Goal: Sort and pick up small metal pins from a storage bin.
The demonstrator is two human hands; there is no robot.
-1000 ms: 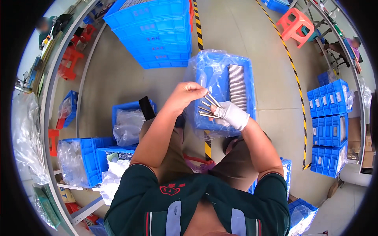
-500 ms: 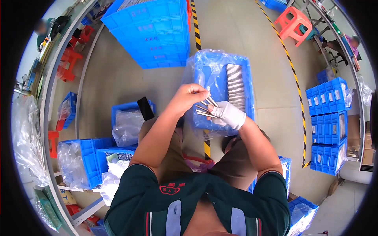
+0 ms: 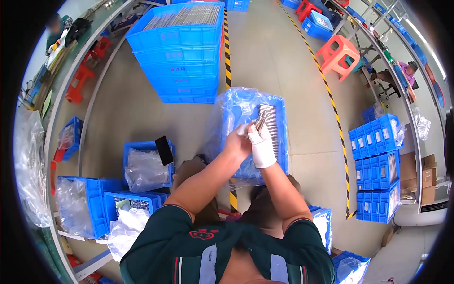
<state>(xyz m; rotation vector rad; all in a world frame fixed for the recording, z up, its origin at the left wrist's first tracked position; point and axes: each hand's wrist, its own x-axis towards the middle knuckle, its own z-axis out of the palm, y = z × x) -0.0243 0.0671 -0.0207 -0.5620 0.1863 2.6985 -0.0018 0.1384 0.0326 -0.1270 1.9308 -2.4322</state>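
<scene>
My right hand (image 3: 263, 150), in a white glove that leaves some fingertips bare, is closed round a small bundle of slim metal rods (image 3: 263, 118). They now point up and away from me. My bare left hand (image 3: 238, 143) is closed against the lower end of the bundle; something whitish shows at its fingertips, too small to make out. Both hands are over a blue crate (image 3: 282, 113) lined with clear plastic film (image 3: 231, 106). Along its right side lies a neat row of similar metal rods (image 3: 270, 137), partly hidden by my right hand.
Stacked blue crates (image 3: 182, 71), the top one full of rods, stand far left. A phone (image 3: 164, 150) lies on a crate at my left. More crates (image 3: 376, 163) are stacked at right, near a red stool (image 3: 338, 57). Striped tape (image 3: 227, 61) crosses the floor.
The rods, fanned out toward the left before, are now gathered and point away from me. My left hand has come down beside my right. The view has shifted, showing more of the far floor.
</scene>
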